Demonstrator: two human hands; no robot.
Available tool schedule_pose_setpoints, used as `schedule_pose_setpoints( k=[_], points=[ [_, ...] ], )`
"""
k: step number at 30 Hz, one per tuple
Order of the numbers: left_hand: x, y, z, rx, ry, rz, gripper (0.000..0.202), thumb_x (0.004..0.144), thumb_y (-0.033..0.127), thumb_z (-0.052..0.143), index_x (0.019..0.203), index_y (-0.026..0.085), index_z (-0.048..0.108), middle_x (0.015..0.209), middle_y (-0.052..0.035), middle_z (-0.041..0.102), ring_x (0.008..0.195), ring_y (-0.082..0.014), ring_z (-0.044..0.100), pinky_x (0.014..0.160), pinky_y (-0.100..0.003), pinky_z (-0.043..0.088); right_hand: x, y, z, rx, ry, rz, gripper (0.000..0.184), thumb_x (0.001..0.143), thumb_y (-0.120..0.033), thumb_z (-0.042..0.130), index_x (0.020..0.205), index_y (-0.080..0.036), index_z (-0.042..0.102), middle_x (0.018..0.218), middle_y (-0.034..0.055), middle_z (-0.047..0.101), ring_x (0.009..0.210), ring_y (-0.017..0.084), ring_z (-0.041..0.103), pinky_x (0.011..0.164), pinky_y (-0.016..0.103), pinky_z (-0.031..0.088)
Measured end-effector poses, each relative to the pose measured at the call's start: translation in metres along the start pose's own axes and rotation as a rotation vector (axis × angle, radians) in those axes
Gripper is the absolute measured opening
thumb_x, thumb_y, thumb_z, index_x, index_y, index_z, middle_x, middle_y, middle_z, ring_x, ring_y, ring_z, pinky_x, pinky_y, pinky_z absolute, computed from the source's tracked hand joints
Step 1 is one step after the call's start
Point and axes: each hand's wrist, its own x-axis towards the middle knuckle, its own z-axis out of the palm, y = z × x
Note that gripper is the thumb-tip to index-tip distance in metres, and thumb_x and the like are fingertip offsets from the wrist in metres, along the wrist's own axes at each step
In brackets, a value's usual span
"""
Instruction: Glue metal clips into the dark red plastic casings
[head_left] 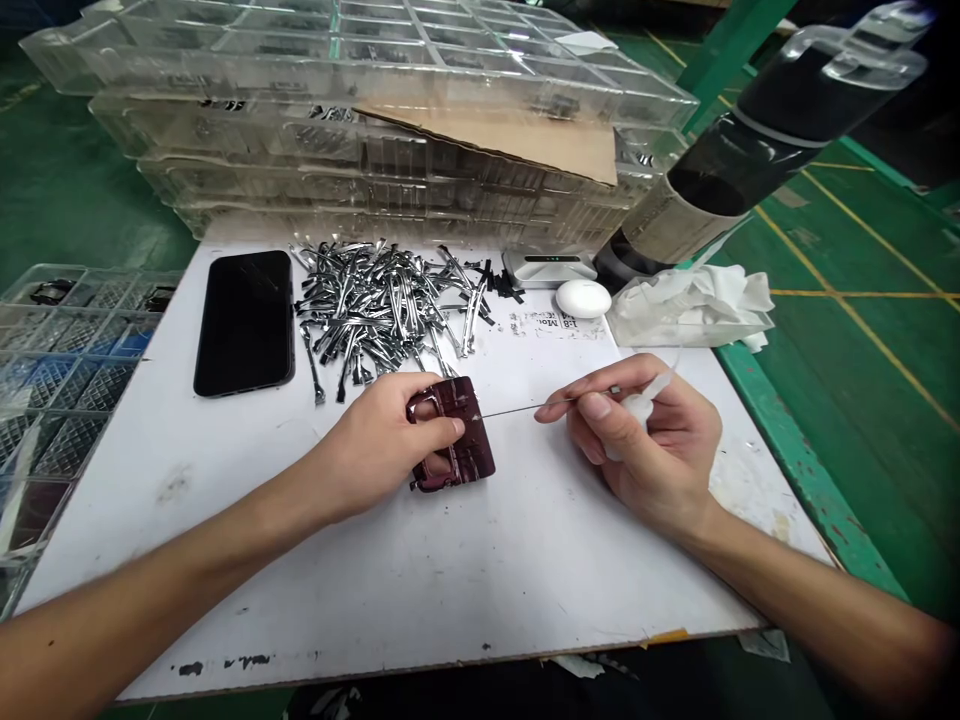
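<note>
Near the front edge of the table [225, 570], left hand [375, 445] pins a maroon frame [476, 455] flat to steady it. Right hand [645, 440] firmly pinches a needle-tipped dispenser [637, 410], tip at the frame.

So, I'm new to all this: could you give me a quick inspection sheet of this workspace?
Surface: scuffed white board on a green bench.
Job's things: left hand grips a glossy dark red frame; right hand pinches a white bottle, its thin needle reaching the frame's edge.
Clutter: chrome metal clips, black smartphone, white oval case, grey device, crumpled white tissue.
Hands: both bare.
Cables: nothing seen.
Surroundings: stacked clear plastic trays, cardboard sheet, dark flask, green floor with yellow lines.
</note>
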Motion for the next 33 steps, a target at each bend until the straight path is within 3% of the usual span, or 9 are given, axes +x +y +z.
schedule_pose_setpoints(
  k=[15, 21, 26, 33],
  points=[
    [0.0002, -0.0010, 0.0005, 0.004, -0.001, -0.004, 0.002, 0.087, 0.018, 0.062, 0.087, 0.017, 0.061, 0.078, -0.0023, 0.066, 0.062, -0.0157, 0.066, 0.052, -0.026, 0.050, 0.0003, -0.0026, 0.0015, -0.062, -0.023, 0.020, 0.002, 0.092, -0.025, 0.071, 0.091, -0.024, 0.070, 0.081, 0.0047, 0.076, 0.045, 0.012, 0.043, 0.040, 0.029, 0.034],
    [-0.0015, -0.0008, -0.0004, 0.013, 0.001, -0.002, 0.002, 0.085, 0.015, 0.061, 0.084, 0.017, 0.061, 0.074, -0.0009, 0.064, 0.060, -0.0152, 0.064, 0.051, -0.026, 0.049, -0.0001, -0.0008, 0.0011, -0.011, 0.033, -0.008, 0.004, 0.093, -0.026, 0.071, 0.091, -0.023, 0.069, 0.078, 0.0047, 0.075, 0.042, 0.011, 0.042, 0.039, 0.029, 0.031],
    [-0.0016, -0.0005, -0.0005, 0.022, 0.018, -0.007, 0.001, 0.085, 0.017, 0.062, 0.086, 0.017, 0.062, 0.077, -0.0015, 0.064, 0.060, -0.0150, 0.064, 0.051, -0.026, 0.050, -0.0012, -0.0008, -0.0004, -0.012, -0.026, -0.015, 0.002, 0.093, -0.023, 0.070, 0.091, -0.022, 0.069, 0.077, 0.0044, 0.075, 0.044, 0.011, 0.043, 0.039, 0.028, 0.032],
    [-0.0018, -0.0008, -0.0004, 0.032, 0.026, -0.001, 0.009, 0.086, 0.024, 0.067, 0.083, 0.018, 0.062, 0.075, 0.0001, 0.062, 0.057, -0.0130, 0.061, 0.051, -0.025, 0.050, -0.0020, -0.0026, 0.0003, -0.102, -0.014, 0.005, 0.005, 0.091, -0.028, 0.072, 0.088, -0.025, 0.070, 0.075, 0.0030, 0.074, 0.044, 0.013, 0.044, 0.039, 0.030, 0.032]
  ],
)
